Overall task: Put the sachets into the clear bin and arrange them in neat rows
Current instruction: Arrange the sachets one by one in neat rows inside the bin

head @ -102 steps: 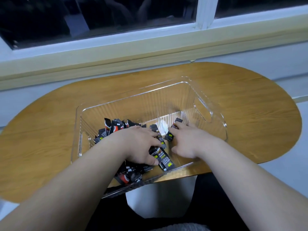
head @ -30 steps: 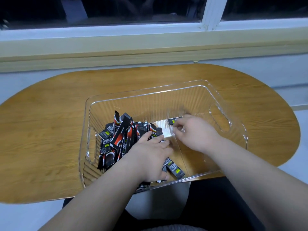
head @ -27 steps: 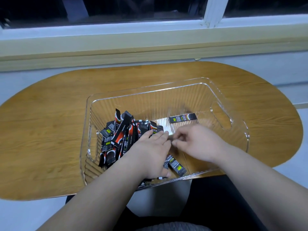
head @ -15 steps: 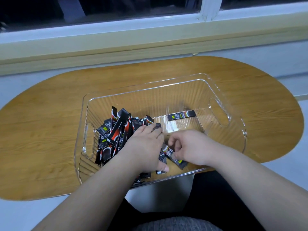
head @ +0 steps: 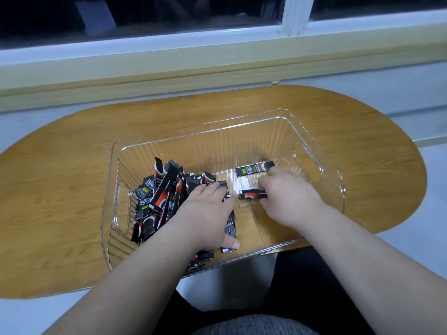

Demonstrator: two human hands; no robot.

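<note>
- Sachets: where do they sit in the frame?
- All that show are inside the clear bin (head: 229, 143), at centre frame on the table (head: 72, 177). A loose heap (head: 164, 197) fills the bin's left side, with some sachets standing on end near the left wall. One laid sachet (head: 255, 168) lies flat and crosswise toward the far wall, right of centre.
- And the hands?
- Apart. The left hand (head: 205, 218) lies flat on the heap with its fingers straight. I'd say it pens the pile back so the right half is free for rows. The right hand (head: 287, 199) pinches the right end of a second sachet (head: 252, 195), just below the laid one in the frame and parallel to it.
- Why parallel?
- Probably to build a row, facing the same way with ends lined up. I can't tell whether it touches the bin floor yet.
- How far along?
- Early, by my reckoning. Nearly everything lies unsorted in the heap.
</note>
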